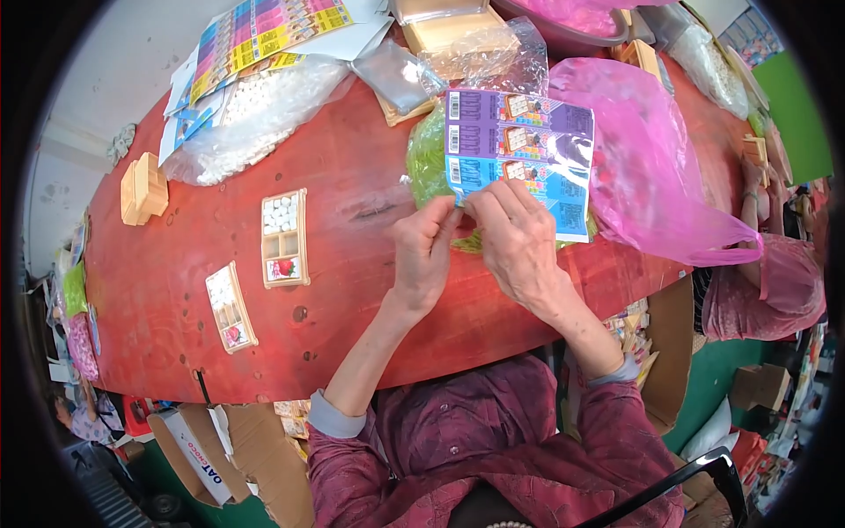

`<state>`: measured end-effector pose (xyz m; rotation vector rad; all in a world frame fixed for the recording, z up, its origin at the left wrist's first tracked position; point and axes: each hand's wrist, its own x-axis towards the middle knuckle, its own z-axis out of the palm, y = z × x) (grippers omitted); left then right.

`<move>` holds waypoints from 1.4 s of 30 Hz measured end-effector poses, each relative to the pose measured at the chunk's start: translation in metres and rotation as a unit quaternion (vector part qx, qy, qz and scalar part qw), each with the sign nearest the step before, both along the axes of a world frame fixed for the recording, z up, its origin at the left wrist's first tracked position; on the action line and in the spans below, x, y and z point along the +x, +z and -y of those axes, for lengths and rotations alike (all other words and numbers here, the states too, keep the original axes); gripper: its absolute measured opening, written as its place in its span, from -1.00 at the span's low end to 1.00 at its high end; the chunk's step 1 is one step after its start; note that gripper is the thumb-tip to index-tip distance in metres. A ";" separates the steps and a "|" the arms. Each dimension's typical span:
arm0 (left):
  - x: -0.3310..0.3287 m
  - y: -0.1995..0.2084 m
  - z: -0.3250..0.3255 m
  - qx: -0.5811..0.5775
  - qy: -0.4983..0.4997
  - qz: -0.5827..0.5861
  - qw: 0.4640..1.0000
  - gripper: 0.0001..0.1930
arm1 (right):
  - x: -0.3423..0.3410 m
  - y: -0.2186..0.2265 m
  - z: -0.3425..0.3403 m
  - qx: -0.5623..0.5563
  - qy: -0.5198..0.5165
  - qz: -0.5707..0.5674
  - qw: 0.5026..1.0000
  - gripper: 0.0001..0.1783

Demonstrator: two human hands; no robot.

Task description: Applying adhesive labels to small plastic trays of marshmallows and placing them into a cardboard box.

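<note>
A glossy sheet of purple and blue printed labels [480, 123] lies in front of me, on top of a green plastic bag [426, 154]. My left hand [422, 251] is closed in a pinch at the sheet's lower left corner. Right beside it, my right hand [518, 239] pinches the same edge, covering part of the blue labels. The fingertips of both hands nearly meet; whether a single label is lifted there I cannot tell. To the left, a small wooden tray [268, 245] holds white pieces and a red picture card. A similar tray [218, 299] lies nearer me, tilted.
Stacked wooden trays [143, 189] stand at the far left. A clear bag of white pieces [251, 119] lies under colourful label sheets [268, 35]. A pink plastic bag [642, 158] sits on the right. Cardboard boxes [673, 352] stand below the red table [352, 308]; another person [766, 282] is at right.
</note>
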<state>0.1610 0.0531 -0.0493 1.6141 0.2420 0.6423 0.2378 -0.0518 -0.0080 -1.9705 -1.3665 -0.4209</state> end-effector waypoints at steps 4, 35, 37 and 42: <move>-0.001 0.004 0.002 -0.035 -0.018 0.014 0.999 -0.91 | -0.002 -0.003 -0.001 0.020 -0.017 -0.025 0.999 -0.88; 0.021 0.023 -0.011 -0.280 -0.037 -0.098 0.954 -0.80 | 0.049 -0.023 0.024 0.381 0.041 -0.656 0.650 -0.79; 0.022 0.022 -0.010 -0.273 -0.025 -0.088 0.958 -0.85 | 0.059 -0.022 0.032 0.426 0.036 -0.634 0.644 -0.79; 0.013 0.043 -0.021 -0.284 0.032 -0.083 0.955 -0.89 | 0.086 0.016 0.090 0.589 -0.021 -0.548 0.594 -0.72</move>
